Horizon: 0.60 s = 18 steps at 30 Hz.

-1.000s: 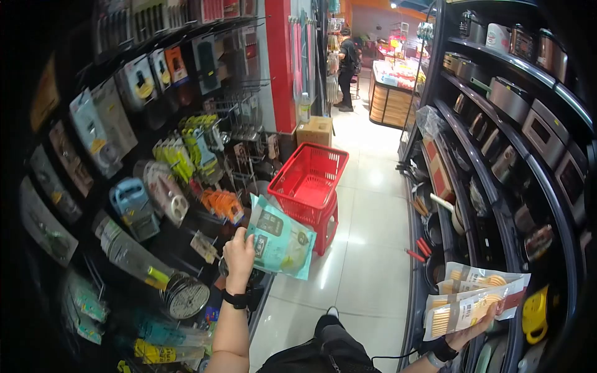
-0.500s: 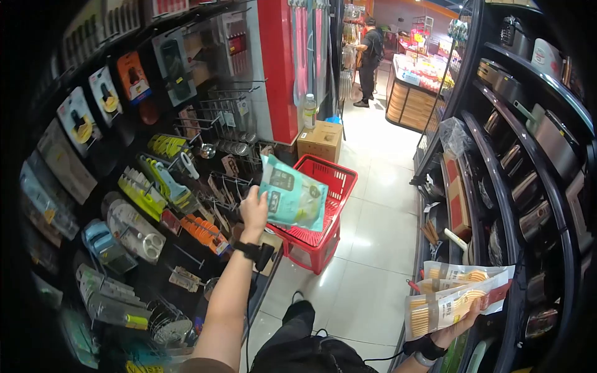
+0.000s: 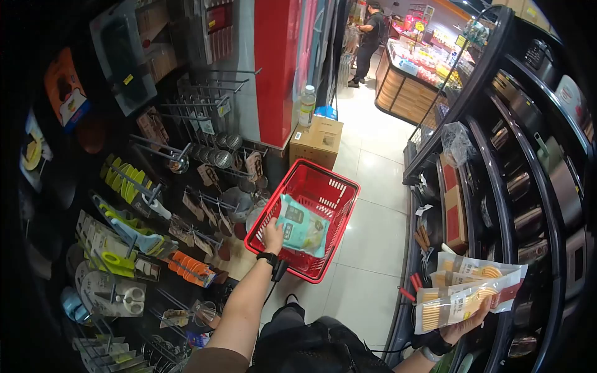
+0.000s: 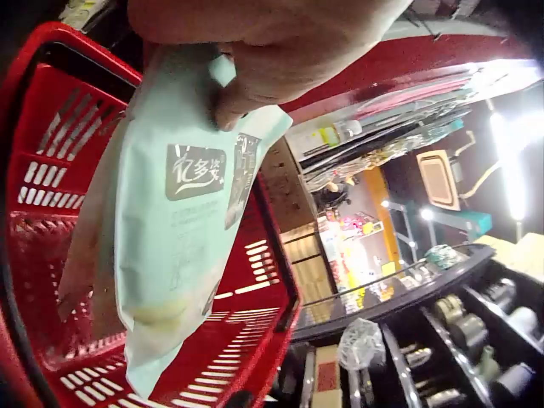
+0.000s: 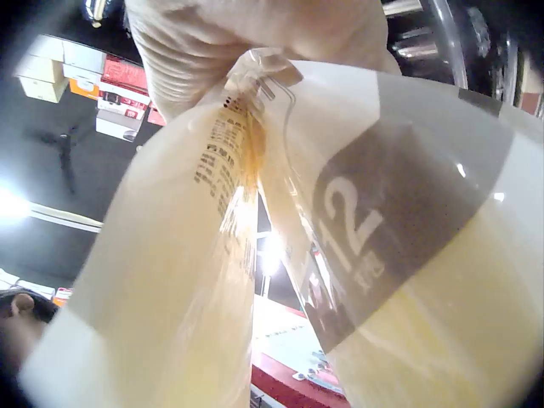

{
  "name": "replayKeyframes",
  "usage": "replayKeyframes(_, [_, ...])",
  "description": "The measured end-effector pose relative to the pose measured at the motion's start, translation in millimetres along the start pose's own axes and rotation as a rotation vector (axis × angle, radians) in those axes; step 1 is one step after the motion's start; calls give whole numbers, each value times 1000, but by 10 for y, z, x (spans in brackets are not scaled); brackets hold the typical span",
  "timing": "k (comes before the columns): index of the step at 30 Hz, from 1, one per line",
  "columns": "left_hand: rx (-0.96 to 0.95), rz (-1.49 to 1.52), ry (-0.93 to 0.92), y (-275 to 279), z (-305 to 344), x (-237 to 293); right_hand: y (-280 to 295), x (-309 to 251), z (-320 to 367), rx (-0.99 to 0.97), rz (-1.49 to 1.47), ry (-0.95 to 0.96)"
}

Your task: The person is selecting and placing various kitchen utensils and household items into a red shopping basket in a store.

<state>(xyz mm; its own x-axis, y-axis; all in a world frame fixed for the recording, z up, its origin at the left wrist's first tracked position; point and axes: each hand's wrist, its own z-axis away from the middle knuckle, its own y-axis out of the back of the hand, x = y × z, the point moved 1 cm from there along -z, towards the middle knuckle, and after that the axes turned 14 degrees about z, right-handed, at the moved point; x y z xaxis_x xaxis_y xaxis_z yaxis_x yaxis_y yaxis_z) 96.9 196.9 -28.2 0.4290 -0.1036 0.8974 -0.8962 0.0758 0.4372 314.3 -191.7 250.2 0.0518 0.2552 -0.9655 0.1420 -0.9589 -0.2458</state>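
Note:
My left hand pinches the upper left edge of a mint-green packet, which lies within the rim of the red basket in the head view. In the left wrist view the packet hangs from the thumb and fingers, with the basket's slotted walls around it. At the lower right, my right hand grips several clear packets of pale yellow utensils, fanned out. The right wrist view shows their wrappers bunched under that hand.
Behind the basket stands a cardboard box with a bottle on it. Hooks with hanging kitchen tools line the left; shelves of pots line the right. A person in black stands by a far counter.
My left hand has lowered the mint-green packet from in front of the basket's near side to inside its rim. The basket appears closer. My right hand still grips its packets.

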Motion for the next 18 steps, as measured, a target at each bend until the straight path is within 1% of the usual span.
replayKeyframes(1, [6, 1, 17, 2, -15, -119, -140, 6, -28, -13, 12, -5])
replayKeyframes(3, [-78, -184, 123, 51, -38, -369, -401, 69, -80, -96, 3, -108])
replayKeyframes(4, [-120, -275, 174, 71, -71, -449, -517, 110, -136, -163, -77, -144])
replayKeyframes(5, [-112, -274, 186, 99, -106, -466, -579, 237, -252, -175, -72, -149])
replayKeyframes(7, [-108, -238, 231, 146, -102, -508, -685, 501, -478, -201, -26, -10])
replayKeyframes(8, [-155, -244, 258, 166, -99, -518, -1036, 416, -355, -213, 20, 42])
replayKeyframes(9, [-150, -250, 277, 194, -66, -519, -1150, 529, -418, -362, 37, 34])
replayKeyframes(12, [2, -189, 72, 297, -3, -415, -1528, 1076, -686, -522, 84, -52])
replayKeyframes(13, [17, -192, 82, 333, 31, -415, -1672, 1280, -777, -559, 116, -83])
replayKeyframes(14, [50, -112, 35, 354, 87, -430, -1840, 1492, -893, -670, 110, -102])
replayKeyframes(15, [85, -31, -13, 367, 148, -438, -2157, 1477, -765, -635, 122, -63])
replayKeyframes(16, [113, -3, -79, 394, 208, -399, -2317, 1737, -900, -744, 171, -38])
replayKeyframes(17, [133, -8, -69, 409, 271, -357, -2461, 1988, -1009, -870, 224, -45])
replayKeyframes(18, [154, 4, -34, 432, 344, -290, -2639, 2242, -1064, -912, 231, -81])
